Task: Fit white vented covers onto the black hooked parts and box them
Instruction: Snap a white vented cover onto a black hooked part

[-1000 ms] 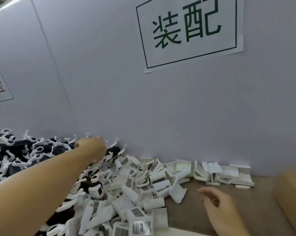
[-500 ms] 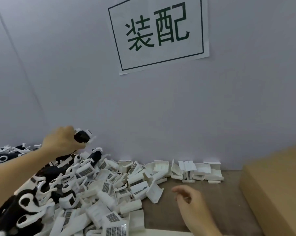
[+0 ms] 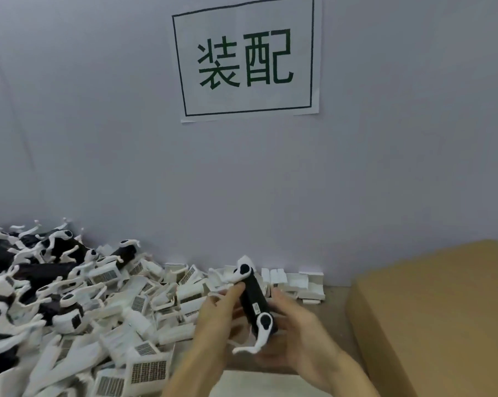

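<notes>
Black hooked part (image 3: 255, 300), a glossy bar with white hooks at both ends, sits gripped between both hands above the bench: left hand (image 3: 217, 313) curls fingers along its side, right hand (image 3: 292, 325) cradles it from beneath. Best practice now is probably steadying it one-handed while picking a white vented cover (image 3: 149, 371), ribbed and grilled, from the heap beside the cardboard box (image 3: 431, 316).

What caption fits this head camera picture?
Both hands, left and right, hold a black hooked part above white vented covers.
</notes>
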`<action>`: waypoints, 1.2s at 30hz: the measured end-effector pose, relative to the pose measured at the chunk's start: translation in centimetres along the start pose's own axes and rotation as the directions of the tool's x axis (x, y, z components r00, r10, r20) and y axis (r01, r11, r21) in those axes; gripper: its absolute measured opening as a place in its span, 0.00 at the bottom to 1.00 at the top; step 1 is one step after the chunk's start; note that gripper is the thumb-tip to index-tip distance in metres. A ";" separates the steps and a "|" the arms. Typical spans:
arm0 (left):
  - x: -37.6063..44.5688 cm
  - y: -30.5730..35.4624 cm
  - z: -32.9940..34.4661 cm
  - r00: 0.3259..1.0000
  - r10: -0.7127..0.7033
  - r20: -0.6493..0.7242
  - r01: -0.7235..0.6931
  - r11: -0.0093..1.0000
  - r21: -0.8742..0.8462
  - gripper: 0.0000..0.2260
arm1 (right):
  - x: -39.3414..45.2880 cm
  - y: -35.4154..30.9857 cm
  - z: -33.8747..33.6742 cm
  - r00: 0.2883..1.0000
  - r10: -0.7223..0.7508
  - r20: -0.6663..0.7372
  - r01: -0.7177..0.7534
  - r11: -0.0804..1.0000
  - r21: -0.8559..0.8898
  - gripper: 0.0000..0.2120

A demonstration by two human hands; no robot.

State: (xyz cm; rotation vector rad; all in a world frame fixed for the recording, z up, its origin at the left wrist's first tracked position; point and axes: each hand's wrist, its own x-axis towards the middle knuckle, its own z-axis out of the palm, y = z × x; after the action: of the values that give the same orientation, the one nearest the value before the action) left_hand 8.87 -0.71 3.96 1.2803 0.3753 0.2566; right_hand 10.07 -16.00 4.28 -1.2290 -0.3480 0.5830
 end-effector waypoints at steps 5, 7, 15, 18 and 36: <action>1.0 -2.3 0.6 0.999 -0.011 0.050 0.012 1.000 -0.023 0.16 | 1.3 1.1 -0.3 0.993 -0.090 -0.079 0.075 0.982 -0.172 0.15; 1.5 -2.8 0.4 0.999 0.039 0.032 -0.039 0.999 0.008 0.17 | 2.0 1.8 -0.4 0.954 -0.243 -0.173 0.185 0.938 -0.294 0.10; 1.2 -3.1 0.5 0.995 0.097 0.003 -0.096 0.990 -0.106 0.13 | 3.5 4.2 0.8 0.794 -0.603 -0.076 0.267 0.457 -0.848 0.19; 0.7 -2.8 0.3 0.995 0.091 -0.029 -0.095 0.979 -0.179 0.13 | 4.0 4.8 1.6 0.841 -0.540 -0.046 0.191 0.375 -0.907 0.26; 0.6 -3.5 0.7 0.919 0.394 0.007 -0.394 0.919 0.022 0.04 | 3.5 4.4 0.5 0.902 -0.430 -0.023 0.265 0.596 -0.758 0.19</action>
State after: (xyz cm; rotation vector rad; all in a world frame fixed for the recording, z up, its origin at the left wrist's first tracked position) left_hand 9.59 -2.05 0.63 1.3727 0.1134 0.5942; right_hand 11.59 -12.57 0.07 -1.9350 -0.6795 -0.0818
